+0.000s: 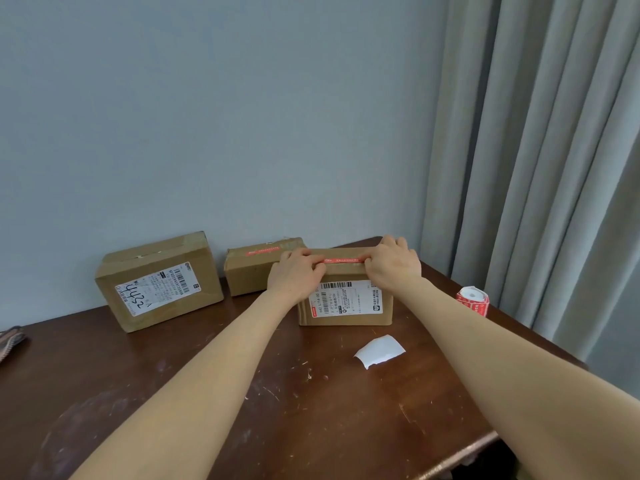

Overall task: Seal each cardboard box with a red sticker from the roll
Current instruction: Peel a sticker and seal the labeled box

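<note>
while the red sticker (343, 260) lies along the top of the nearest cardboard box (346, 303) on the table (277, 393), the left hand (298, 271) and right hand (393, 266) sit at its 2 ends, fingers bent and close together; pinching or just pressing, i cannot tell. the roll (472, 299) stands apart at the right.
</note>
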Demonstrator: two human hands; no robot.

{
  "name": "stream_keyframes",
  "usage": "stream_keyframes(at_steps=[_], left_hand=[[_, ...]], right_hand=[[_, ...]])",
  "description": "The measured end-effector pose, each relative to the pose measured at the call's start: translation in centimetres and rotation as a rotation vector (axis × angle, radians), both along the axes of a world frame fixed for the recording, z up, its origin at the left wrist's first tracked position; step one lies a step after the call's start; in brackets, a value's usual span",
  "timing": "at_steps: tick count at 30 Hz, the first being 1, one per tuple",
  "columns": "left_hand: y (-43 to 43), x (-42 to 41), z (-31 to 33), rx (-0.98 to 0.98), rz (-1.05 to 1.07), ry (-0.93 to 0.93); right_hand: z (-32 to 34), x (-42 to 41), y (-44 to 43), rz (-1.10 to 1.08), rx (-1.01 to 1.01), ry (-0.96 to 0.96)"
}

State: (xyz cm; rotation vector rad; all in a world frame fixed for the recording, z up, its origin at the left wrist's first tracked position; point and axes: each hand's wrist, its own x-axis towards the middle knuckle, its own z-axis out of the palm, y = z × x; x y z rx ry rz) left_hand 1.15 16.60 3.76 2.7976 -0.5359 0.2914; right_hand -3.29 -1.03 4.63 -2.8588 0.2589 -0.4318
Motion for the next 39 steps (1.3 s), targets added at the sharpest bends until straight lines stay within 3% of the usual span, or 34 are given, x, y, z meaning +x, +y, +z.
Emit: stream_keyframes(at_steps=[20, 25, 29, 39], left_hand=[[0.1, -1.0, 0.3, 0.057, 0.008, 0.030], [0.0, -1.4, 0.3, 0.079, -0.026, -0.149], [-0.3, -1.4, 0.1, 0.067, -0.009, -0.039], [-0.1, -1.7, 0.5, 0.088, 0.005, -0.021]], right_hand=[[-0.3, -0.4, 0.6, -0.006, -0.016, 0.033], [0.3, -1.2, 0.4, 0.044, -0.069, -0.098], [-0.1, -1.5, 0.4, 0.054, -0.009, -0.011], [0.4, -1.9, 0.8, 0.060, -0.021, 0.022]])
